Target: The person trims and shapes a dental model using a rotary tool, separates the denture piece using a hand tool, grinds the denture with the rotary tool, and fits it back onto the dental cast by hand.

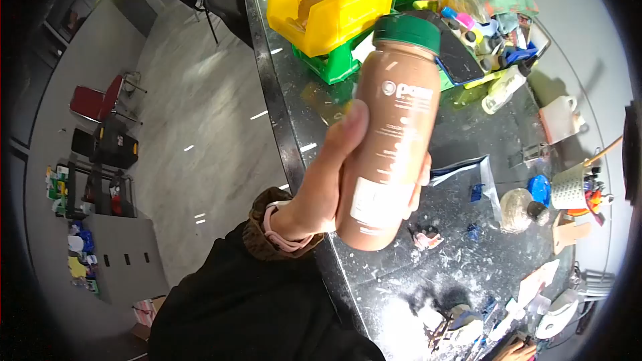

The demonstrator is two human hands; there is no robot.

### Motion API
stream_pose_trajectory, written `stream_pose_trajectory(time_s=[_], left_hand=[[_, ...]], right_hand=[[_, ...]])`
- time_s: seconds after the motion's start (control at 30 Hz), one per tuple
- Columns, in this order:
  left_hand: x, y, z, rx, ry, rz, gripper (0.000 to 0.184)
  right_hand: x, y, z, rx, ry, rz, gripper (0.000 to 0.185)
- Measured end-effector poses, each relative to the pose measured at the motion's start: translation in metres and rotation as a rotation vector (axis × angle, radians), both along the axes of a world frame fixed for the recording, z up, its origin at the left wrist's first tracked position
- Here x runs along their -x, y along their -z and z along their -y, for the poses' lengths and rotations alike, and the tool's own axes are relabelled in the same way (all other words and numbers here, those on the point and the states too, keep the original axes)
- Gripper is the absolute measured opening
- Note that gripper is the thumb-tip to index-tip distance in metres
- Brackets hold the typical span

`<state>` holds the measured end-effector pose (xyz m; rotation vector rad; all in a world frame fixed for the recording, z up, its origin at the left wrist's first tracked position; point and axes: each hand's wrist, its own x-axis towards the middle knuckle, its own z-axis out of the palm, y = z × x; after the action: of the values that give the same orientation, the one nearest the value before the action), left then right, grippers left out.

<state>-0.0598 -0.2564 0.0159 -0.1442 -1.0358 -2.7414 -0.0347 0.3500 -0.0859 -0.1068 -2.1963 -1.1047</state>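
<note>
My left hand [321, 187] is wrapped round a clear bottle [394, 140] of brown, chocolate-coloured drink, with the thumb along its left side and fingertips showing at its right edge. The bottle has a green screw cap, white printing and a white label patch low on its front. It is held up above the dark worktop, tilted a little to the right. A pink band circles the wrist below a black sleeve. My right hand is out of view.
Behind the bottle stand a yellow bin [334, 10], a green bin [334, 63] and a dark phone [461, 57]. A clear bottle [505, 90] and blue tape [539, 190] lie farther right. Another person's hand [518, 349] shows at bottom right. Red chair [97, 101] on the floor.
</note>
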Motion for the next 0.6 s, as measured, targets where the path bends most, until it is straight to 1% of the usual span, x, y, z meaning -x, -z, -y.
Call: stream_pose_trajectory(time_s=[0.1, 0.13, 0.17, 0.23, 0.27, 0.37, 0.4, 0.5, 0.53, 0.6], left_hand=[[-0.005, -0.007, -0.014, -0.085, 0.065, -0.012, 0.063], [-0.007, -0.009, -0.019, -0.097, 0.056, -0.005, 0.063], [-0.008, -0.010, -0.020, -0.150, 0.102, -0.024, 0.064], [-0.010, -0.010, -0.022, -0.141, 0.138, -0.055, 0.066], [-0.011, -0.009, -0.022, -0.129, 0.168, -0.075, 0.065], [-0.011, -0.008, -0.026, -0.166, 0.195, -0.109, 0.065], [-0.012, -0.008, -0.027, -0.155, 0.192, -0.106, 0.063], [-0.015, -0.004, -0.028, -0.127, 0.165, -0.084, 0.061], [-0.014, -0.004, -0.027, -0.146, 0.183, -0.088, 0.058], [-0.014, -0.004, -0.027, -0.148, 0.176, -0.080, 0.058]], right_hand=[[0.002, 0.009, -0.006, -0.024, 0.036, 0.009, 0.052], [0.002, 0.013, -0.012, 0.033, 0.028, 0.009, 0.055], [0.003, 0.015, -0.017, 0.172, 0.086, 0.036, 0.053], [0.007, 0.013, -0.015, 0.468, 0.180, 0.098, 0.051], [0.006, 0.009, -0.011, 0.521, 0.240, 0.137, 0.052], [0.006, 0.017, -0.018, 0.467, 0.229, 0.099, 0.051], [0.006, 0.013, -0.011, 0.480, 0.238, 0.111, 0.051], [0.000, -0.011, 0.029, 0.407, 0.113, 0.109, 0.056], [0.000, -0.013, 0.034, 0.448, 0.086, 0.098, 0.057], [0.001, -0.010, 0.034, 0.426, 0.080, 0.086, 0.057]])
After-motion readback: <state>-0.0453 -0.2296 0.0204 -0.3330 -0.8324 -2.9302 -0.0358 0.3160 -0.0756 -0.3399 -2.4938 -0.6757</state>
